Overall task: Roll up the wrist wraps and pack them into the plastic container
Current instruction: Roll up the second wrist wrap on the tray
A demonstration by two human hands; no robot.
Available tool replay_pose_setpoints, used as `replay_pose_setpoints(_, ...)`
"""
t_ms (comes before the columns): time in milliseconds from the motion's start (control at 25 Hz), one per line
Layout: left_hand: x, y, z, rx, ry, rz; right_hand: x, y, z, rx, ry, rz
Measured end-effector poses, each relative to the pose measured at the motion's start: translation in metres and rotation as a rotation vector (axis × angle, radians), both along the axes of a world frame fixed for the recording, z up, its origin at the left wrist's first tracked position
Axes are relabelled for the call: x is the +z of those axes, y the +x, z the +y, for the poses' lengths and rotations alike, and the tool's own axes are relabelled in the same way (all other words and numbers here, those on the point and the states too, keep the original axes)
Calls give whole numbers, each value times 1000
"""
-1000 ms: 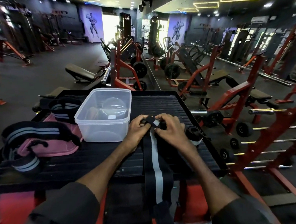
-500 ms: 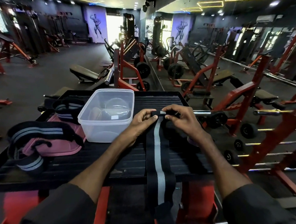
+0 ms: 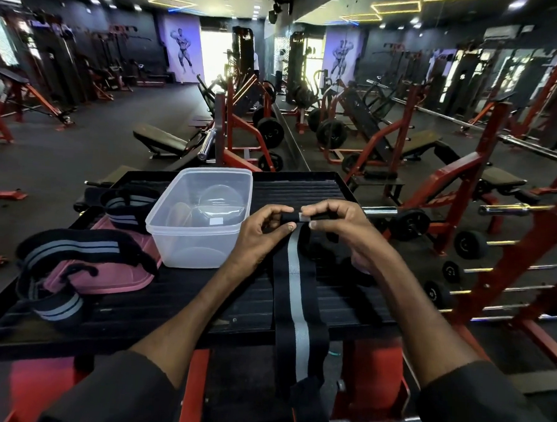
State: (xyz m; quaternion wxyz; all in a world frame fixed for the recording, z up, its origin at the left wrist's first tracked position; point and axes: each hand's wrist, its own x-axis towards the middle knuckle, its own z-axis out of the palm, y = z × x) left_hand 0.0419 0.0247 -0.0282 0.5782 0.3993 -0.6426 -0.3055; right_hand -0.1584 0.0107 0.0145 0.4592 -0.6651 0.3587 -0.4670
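Shifted farther up the platform (image 3: pixel 304 189), the wrap (image 3: pixel 294 276) is pinched at its top end by the left hand (image 3: pixel 259 239) and right hand (image 3: pixel 341 227), beside the container (image 3: pixel 198 239); the roll could be left loose by slack tension.

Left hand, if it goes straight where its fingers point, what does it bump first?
Probably the right hand: the left hand points across at it, and both pinch the rolled end of the wrist wrap. Depth is hard to judge.
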Motion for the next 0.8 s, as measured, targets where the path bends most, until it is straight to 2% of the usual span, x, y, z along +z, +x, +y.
replay_pose_setpoints(40, 1, 0, 1, -12, 1, 22, 3, -4, 0, 53, 122, -93)
replay_pose_setpoints(120, 2, -1, 3, -45, 17, 91, 5, -7, 1, 94, 236, -201)
replay_pose_setpoints(240, 4, -2, 6, -77, 57, 178, 1, -2, 3, 66, 177, -112)
replay_pose_setpoints(400, 7, -5, 8, -83, 91, 254, 5, -2, -1, 83, 310, -304)
replay_pose_setpoints(600, 11, -5, 8, -117, 104, 360, 14, -2, -3, 88, 237, -47)
replay_pose_setpoints(800, 16, -6, 7, -168, 136, 452, 17, -6, -1, 93, 143, 57)
